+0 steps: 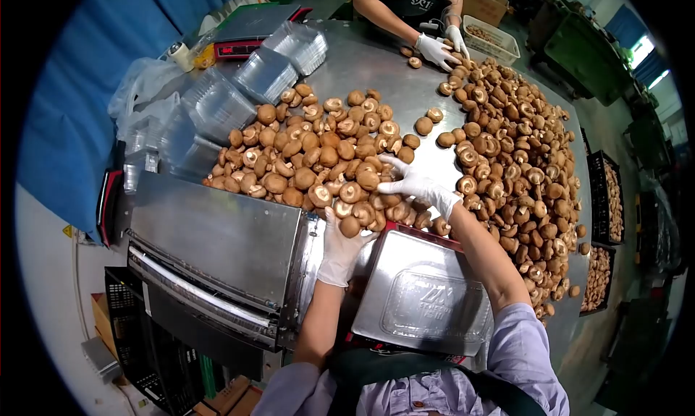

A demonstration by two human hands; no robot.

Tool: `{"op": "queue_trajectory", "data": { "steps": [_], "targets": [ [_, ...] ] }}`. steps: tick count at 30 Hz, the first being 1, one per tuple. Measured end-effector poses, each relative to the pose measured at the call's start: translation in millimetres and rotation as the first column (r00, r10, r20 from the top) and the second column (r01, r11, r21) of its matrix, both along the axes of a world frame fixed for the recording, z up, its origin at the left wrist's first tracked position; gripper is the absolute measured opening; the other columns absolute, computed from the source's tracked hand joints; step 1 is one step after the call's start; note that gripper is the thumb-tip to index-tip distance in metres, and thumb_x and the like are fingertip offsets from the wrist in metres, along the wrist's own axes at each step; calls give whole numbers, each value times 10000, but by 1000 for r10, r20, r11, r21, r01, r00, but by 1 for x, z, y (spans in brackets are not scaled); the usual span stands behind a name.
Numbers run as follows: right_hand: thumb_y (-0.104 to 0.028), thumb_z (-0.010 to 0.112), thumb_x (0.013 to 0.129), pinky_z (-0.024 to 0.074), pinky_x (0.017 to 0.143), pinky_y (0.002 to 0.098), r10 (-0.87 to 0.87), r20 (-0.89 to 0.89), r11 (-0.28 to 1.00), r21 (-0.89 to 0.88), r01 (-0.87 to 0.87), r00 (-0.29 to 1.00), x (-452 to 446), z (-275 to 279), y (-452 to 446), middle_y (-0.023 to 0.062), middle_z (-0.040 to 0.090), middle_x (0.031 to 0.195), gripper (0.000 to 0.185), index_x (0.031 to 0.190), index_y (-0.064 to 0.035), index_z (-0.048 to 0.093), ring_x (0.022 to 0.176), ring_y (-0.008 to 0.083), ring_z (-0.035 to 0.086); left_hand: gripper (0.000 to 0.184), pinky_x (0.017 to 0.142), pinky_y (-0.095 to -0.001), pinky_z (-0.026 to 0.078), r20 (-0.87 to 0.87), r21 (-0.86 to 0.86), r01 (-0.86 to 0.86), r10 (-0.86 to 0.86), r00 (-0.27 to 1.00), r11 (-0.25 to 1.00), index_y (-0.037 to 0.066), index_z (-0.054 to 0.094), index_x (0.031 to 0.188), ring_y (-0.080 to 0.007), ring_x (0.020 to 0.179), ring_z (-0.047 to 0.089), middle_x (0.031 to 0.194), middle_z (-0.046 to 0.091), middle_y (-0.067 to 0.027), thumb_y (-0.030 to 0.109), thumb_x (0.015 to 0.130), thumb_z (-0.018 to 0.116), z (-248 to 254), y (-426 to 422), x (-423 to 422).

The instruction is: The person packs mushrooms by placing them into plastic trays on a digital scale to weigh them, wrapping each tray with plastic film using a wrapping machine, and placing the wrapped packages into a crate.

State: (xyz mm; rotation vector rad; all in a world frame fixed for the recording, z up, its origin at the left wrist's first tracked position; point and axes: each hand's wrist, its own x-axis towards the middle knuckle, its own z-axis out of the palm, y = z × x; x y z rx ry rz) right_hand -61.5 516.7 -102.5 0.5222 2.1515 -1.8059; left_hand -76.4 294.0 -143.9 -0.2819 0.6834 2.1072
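Observation:
A pile of brown shiitake mushrooms (308, 145) lies in front of me, some showing pale stems and gills. My left hand (340, 251), in a white glove, is cupped at the pile's near edge, with a mushroom (350, 226) between its thumb and fingers. Over the pile's right side reaches my gloved right hand (421, 186), its fingers spread and touching mushrooms, none visibly gripped. Just below the hands sits a scale (384, 293) with a clear plastic tray (441, 307) on its metal plate.
A larger mushroom heap (521, 170) covers the table's right side. Stacked clear trays (217, 105) stand at the left, beyond a metal wrapping machine (217, 235). Across the table a co-worker's gloved hands (441, 51) touch mushrooms beside a white basket (492, 43). Black crates (607, 199) stand right.

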Motion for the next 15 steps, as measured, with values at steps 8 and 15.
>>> {"op": "queue_trajectory", "data": {
  "steps": [8, 15],
  "targets": [
    [-412, 837, 617, 283, 1095, 339, 108, -32, 958, 271, -95, 994, -12, 18, -22, 217, 374, 1412, 1080, 1456, -102, 232, 1313, 305, 363, 683, 955, -692, 326, 37, -25, 9, -8, 999, 1000, 107, 349, 1365, -360, 1236, 423, 1366, 401, -159, 605, 900, 399, 18, 14, -12],
    [-410, 812, 654, 356, 1043, 349, 256, -104, 905, 375, -200, 961, -5, 13, -26, 202, 474, 1332, 976, 1432, -118, 299, 1243, 312, 449, 562, 974, -674, 327, 215, -29, -114, 117, 970, 993, 99, 462, 1263, -365, 1147, 478, 1237, 500, -158, 506, 882, 537, 14, 21, -6]
  ]
}}
